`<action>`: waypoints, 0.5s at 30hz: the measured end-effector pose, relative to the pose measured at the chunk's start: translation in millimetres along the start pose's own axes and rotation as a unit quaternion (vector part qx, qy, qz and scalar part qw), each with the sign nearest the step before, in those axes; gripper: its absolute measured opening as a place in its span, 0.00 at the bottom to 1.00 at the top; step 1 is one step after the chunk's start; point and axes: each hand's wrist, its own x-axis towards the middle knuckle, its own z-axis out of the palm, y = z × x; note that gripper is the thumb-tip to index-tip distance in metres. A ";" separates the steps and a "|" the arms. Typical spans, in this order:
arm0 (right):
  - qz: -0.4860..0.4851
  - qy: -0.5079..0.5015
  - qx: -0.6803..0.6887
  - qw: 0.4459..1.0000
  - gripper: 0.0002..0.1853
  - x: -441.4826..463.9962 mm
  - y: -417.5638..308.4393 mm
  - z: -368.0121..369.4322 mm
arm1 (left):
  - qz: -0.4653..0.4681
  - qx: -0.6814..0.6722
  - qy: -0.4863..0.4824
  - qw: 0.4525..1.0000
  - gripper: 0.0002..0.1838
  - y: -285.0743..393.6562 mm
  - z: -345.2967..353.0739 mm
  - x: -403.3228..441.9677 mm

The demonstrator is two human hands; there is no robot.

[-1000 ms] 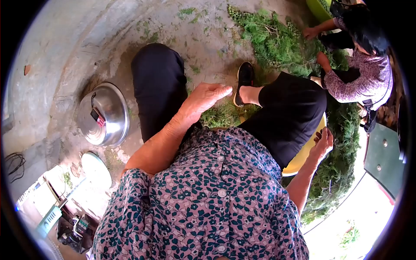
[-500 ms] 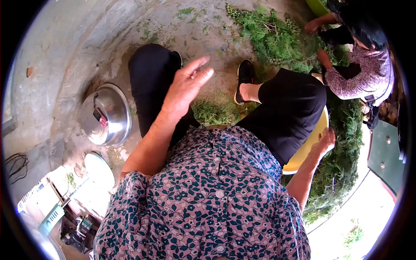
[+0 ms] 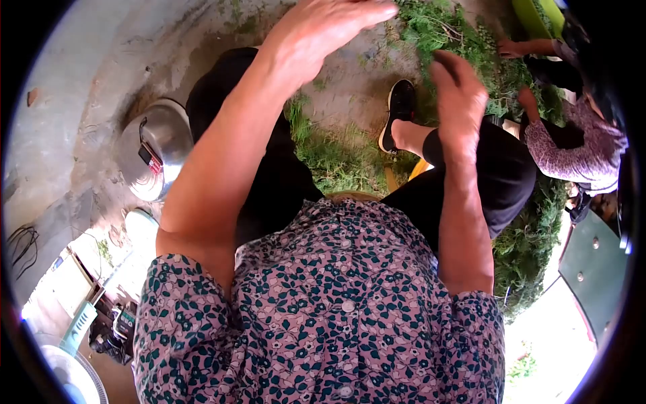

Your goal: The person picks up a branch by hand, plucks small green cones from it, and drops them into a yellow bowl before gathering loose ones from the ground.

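Observation:
My left hand (image 3: 319, 34) is raised near the top of the view, its fingers stretched out to the right and partly cut off by the frame edge. Nothing shows in it. Over the near edge of a pile of feathery green sprigs (image 3: 441, 30) hovers my right hand (image 3: 462, 97), thumb and fingers apart, slightly blurred and with nothing visible in it. Whether it touches the sprigs I cannot tell. More loose greenery (image 3: 340, 161) lies on the floor between my legs.
A person in a patterned top (image 3: 572, 148) works at the right, hands by the greenery, near a lime-green tub (image 3: 535, 17). At the left, an upturned metal basin (image 3: 168, 135) carries a small dark device (image 3: 149, 158). Another green heap (image 3: 528, 256) lies right of my leg.
My left hand has moved up and away from my body. My right hand has left the yellow basin's side and come up and inward toward the sprigs. The view has shifted slightly.

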 end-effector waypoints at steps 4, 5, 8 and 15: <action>0.082 -0.114 0.044 0.989 0.11 23.4 79.4 32.4 | -0.095 0.035 -0.029 0.994 0.18 9.6 1.7 36.3; 0.103 -0.158 -0.013 0.982 0.10 24.2 103.2 36.8 | -0.091 0.039 -0.025 0.995 0.18 8.0 -1.2 41.4; 0.228 -0.235 -0.031 0.944 0.10 8.8 153.8 44.8 | -0.109 -0.137 0.053 0.983 0.22 -6.9 -10.5 43.7; 0.373 -0.473 -0.334 0.725 0.06 -147.2 265.2 40.1 | -0.158 -0.348 0.112 0.917 0.21 9.3 -18.8 7.7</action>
